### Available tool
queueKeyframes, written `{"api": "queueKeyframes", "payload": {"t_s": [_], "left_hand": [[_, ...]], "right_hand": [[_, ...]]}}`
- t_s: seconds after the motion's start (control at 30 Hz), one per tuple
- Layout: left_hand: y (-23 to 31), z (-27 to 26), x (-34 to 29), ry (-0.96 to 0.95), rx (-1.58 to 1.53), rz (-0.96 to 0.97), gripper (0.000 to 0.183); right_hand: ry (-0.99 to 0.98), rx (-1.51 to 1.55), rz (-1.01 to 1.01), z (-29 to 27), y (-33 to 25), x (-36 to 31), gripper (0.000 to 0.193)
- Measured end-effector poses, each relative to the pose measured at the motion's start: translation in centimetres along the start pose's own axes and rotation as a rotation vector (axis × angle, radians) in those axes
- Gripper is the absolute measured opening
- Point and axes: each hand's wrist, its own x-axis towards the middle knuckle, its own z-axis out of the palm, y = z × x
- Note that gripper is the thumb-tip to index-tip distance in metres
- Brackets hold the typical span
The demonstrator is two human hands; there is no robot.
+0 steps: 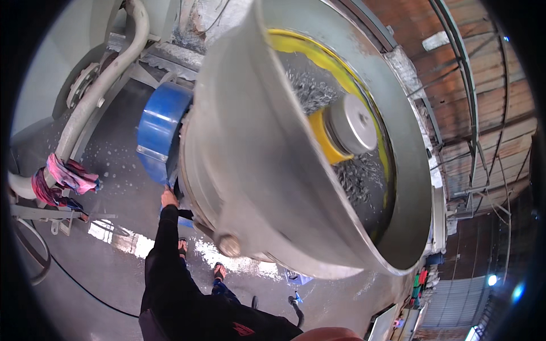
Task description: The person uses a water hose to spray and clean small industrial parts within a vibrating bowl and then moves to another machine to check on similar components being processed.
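Observation:
My left hand [169, 197], at the end of a black sleeve, is closed at the lower end of a curved blue metal guard [159, 122]. What its fingers hold there is too small to make out. Right beside it rises a large grey metal bowl [244, 142], tilted across the view. Inside the bowl, many small shiny metal pieces [361, 179] lie around a central hub with a round silver cap [355, 122] and a yellow collar [324, 139]. Yellow lining [341, 68] shows along the inner wall. My right hand is out of view.
A thick pale pipe [105, 85] runs down the left, with a pink and dark cloth [65, 179] tied on it. A dark hose [85, 290] crosses the wet grey floor [114, 273]. My sandalled feet [219, 271] stand below the bowl. Roof beams [463, 68] show at right.

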Motion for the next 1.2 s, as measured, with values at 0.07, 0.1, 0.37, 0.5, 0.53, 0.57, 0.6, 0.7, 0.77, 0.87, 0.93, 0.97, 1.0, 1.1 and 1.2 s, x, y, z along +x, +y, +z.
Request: {"api": "queueKeyframes", "payload": {"t_s": [0.07, 0.1, 0.37, 0.5, 0.53, 0.57, 0.6, 0.7, 0.77, 0.87, 0.93, 0.97, 1.0, 1.1, 1.2], "left_hand": [[-1.6, 0.1, 0.3, 0.107, -0.015, -0.010, 0.033], [-3.1, 0.3, 1.5, 0.037, -0.065, -0.096, 0.033], [-4.9, 1.6, 4.5, -0.202, -0.020, -0.354, 0.033], [-7.7, 3.2, 2.1, -0.428, -0.171, -0.598, 0.021], [-8.2, 3.1, 1.6, -0.442, -0.287, -0.706, 0.021], [-8.3, 3.2, 1.7, -0.456, -0.393, -0.806, 0.021], [-8.6, 3.2, 1.4, -0.465, -0.498, -0.906, 0.021], [-14.7, 5.5, -1.9, -0.453, -1.146, -0.964, 0.045], [-12.6, 2.7, -4.6, -0.458, -1.299, -0.771, 0.046], [-11.6, -3.9, -6.2, -0.183, -1.343, -0.928, 0.037], [-19.1, -2.4, -10.0, -0.318, -1.184, -0.926, 0.032], [-20.9, -3.4, -11.5, -0.363, -1.120, -0.951, 0.031], [-21.9, -4.3, -13.0, -0.378, -1.081, -1.000, 0.033], [-30.9, -4.3, -17.3, -0.676, -0.311, -0.550, 0.018], [-41.1, -2.0, -22.1, -0.700, 0.551, 0.085, 0.034]], "right_hand": [[-0.069, -0.035, 0.004, -0.3, -3.2, -0.1, 0.022], [-0.105, -0.056, -0.009, -0.3, -4.9, -0.1, 0.022], [-0.413, -0.243, -0.033, -1.7, -10.9, -2.5, 0.022], [-0.505, -0.322, -0.009, -2.0, -12.3, -3.2, 0.023], [-0.535, -0.345, -0.007, -2.2, -12.6, -3.2, 0.023], [-0.557, -0.363, -0.001, -2.5, -12.7, -3.3, 0.023], [-0.580, -0.379, 0.002, -2.9, -12.9, -3.2, 0.023], [-0.717, -0.439, -0.054, -3.0, -14.4, -1.9, 0.023], [-0.749, -0.425, -0.020, -4.4, -14.4, -2.7, 0.023], [-0.841, -0.443, -0.021, -4.6, -15.9, -2.5, 0.024], [-0.904, -0.475, -0.027, -5.4, -16.3, -2.5, 0.024], [-0.930, -0.477, -0.031, -5.4, -16.4, -2.5, 0.024], [-0.946, -0.475, -0.037, -5.5, -16.1, -2.5, 0.024], [-1.073, -0.468, -0.109, -3.9, -15.8, -2.1, 0.025], [-1.297, -0.343, -0.225, -1.3, -14.8, -1.1, 0.025]]}}
